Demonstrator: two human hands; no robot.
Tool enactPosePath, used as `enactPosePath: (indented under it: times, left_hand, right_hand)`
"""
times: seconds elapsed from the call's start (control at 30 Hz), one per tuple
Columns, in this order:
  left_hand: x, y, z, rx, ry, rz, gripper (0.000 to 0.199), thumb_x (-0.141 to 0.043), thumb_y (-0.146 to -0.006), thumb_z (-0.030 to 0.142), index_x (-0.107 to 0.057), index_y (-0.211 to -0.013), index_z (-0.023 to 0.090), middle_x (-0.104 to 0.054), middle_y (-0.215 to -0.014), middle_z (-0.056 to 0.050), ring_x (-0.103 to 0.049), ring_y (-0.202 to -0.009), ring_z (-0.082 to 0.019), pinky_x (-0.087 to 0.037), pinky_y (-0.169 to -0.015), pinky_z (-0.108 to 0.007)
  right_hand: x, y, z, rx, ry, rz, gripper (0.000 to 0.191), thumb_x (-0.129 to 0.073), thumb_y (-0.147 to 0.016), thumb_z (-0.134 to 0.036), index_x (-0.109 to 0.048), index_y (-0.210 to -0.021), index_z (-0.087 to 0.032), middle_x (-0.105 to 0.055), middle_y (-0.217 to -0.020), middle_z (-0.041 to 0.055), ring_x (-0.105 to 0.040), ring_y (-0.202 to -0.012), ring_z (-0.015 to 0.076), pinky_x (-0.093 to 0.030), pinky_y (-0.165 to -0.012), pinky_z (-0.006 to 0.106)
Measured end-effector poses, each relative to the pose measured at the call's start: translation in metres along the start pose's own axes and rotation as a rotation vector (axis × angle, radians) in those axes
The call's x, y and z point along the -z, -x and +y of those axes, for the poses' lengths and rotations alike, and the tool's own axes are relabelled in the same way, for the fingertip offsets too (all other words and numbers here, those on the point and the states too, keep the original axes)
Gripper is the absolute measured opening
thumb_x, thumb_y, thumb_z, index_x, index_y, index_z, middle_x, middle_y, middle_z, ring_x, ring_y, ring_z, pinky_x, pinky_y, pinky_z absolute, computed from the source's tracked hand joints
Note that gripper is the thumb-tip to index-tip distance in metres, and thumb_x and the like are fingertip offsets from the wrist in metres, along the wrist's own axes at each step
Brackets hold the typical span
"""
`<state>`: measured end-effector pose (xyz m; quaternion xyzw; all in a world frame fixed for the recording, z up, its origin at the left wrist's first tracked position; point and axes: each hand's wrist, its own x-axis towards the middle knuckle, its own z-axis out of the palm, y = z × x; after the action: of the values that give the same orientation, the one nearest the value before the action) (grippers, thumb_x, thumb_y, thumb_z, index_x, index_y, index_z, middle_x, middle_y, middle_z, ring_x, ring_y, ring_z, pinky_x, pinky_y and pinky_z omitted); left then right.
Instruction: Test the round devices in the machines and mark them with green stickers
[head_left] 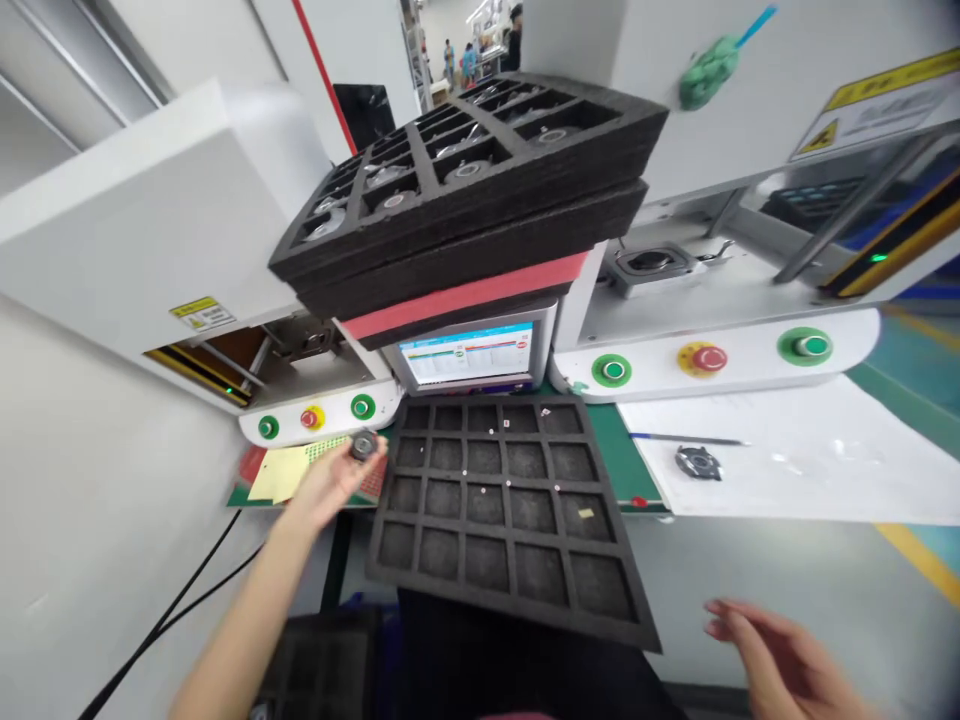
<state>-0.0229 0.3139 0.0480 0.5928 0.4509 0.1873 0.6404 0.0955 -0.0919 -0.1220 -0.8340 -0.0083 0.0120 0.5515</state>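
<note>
Held in left hand (328, 487): dark round part (364, 446), pinched between thumb and fingers, one face toward the viewer. Lies at the fingertips, ahead and slightly right of the palm, near the far left corner of tray (643, 630); much nearer to left hand than to right hand (787, 660). Shows no evident long axis. At right hand: narrow spacing of thumb and forefinger, loose curl, nothing visible in the grasp. Left of right hand and right of left hand: tray, with rows of square compartments. Ahead and slightly left of right hand: second part (698, 462), on white paper (787, 490), longer from left to right and roughly parallel to pen (690, 438), just beyond. Just left of left hand: yellow sheets (279, 474). Ahead of left hand: button panel (337, 411).
</note>
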Motion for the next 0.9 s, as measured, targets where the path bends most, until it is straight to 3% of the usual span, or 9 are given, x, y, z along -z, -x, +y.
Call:
enactPosePath:
  times: [0.13, 0.23, 0.33, 0.5, 0.7, 0.9]
  left_hand:
    - [-0.042, 0.080, -0.055, 0.153, 0.224, -0.218, 0.015, -0.068, -0.080, 0.015, -0.067, -0.092, 0.007, -0.072, -0.104, -0.018, -0.072, -0.091, -0.025, -0.059, -0.080, -0.032]
    - [-0.070, 0.118, -0.075, 0.063, 0.355, -0.340, 0.031, -0.081, -0.071, 0.034, -0.065, -0.086, 0.013, -0.075, -0.099, -0.013, -0.073, -0.078, -0.022, -0.060, -0.070, -0.028]
    - [-0.087, 0.144, -0.085, -0.090, 0.256, -0.315, 0.032, -0.078, -0.074, 0.042, -0.068, -0.089, 0.016, -0.076, -0.090, -0.009, -0.073, -0.073, -0.021, -0.060, -0.067, -0.028]
    - [-0.091, 0.169, -0.104, -0.323, 0.052, -0.263, 0.017, -0.068, -0.085, 0.035, -0.074, -0.095, 0.022, -0.077, -0.089, -0.004, -0.073, -0.080, -0.020, -0.058, -0.075, -0.026]
    - [-0.085, 0.170, -0.147, -0.519, -0.147, -0.361, 0.019, -0.063, -0.089, 0.023, -0.073, -0.105, 0.022, -0.075, -0.094, -0.005, -0.070, -0.084, -0.017, -0.054, -0.075, -0.023]
    - [-0.085, 0.171, -0.176, -0.555, -0.089, -0.445, 0.022, -0.064, -0.089, 0.022, -0.071, -0.110, 0.023, -0.075, -0.098, -0.005, -0.069, -0.087, -0.016, -0.054, -0.077, -0.023]
  right_hand:
    - [-0.022, 0.008, -0.072, 0.449, 0.036, -0.195, 0.040, -0.051, -0.084, -0.059, -0.066, -0.076, -0.023, -0.071, -0.074, 0.0048, -0.068, -0.069, 0.0207, -0.056, -0.068, 0.031]
    - [-0.036, 0.021, -0.115, 0.692, -0.071, -0.280, 0.022, -0.053, -0.092, -0.039, -0.067, -0.088, -0.021, -0.072, -0.082, 0.0032, -0.069, -0.073, 0.0166, -0.057, -0.071, 0.026]
    - [-0.043, 0.038, -0.136, 0.738, -0.202, -0.381, 0.015, -0.055, -0.093, -0.031, -0.066, -0.097, -0.020, -0.072, -0.091, 0.0046, -0.070, -0.082, 0.0164, -0.059, -0.075, 0.026]
    - [-0.040, 0.063, -0.126, 0.665, -0.394, -0.481, 0.008, -0.063, -0.089, -0.015, -0.066, -0.095, -0.020, -0.071, -0.090, 0.0043, -0.069, -0.081, 0.0140, -0.059, -0.073, 0.022]
    - [-0.037, 0.074, -0.087, 0.564, -0.418, -0.519, 0.013, -0.066, -0.084, -0.008, -0.066, -0.087, -0.021, -0.069, -0.084, 0.0031, -0.067, -0.077, 0.0156, -0.058, -0.066, 0.025]
    - [-0.028, 0.069, -0.063, 0.594, -0.388, -0.698, 0.012, -0.063, -0.086, -0.008, -0.062, -0.091, -0.020, -0.067, -0.091, 0.0036, -0.066, -0.082, 0.0132, -0.055, -0.071, 0.021]
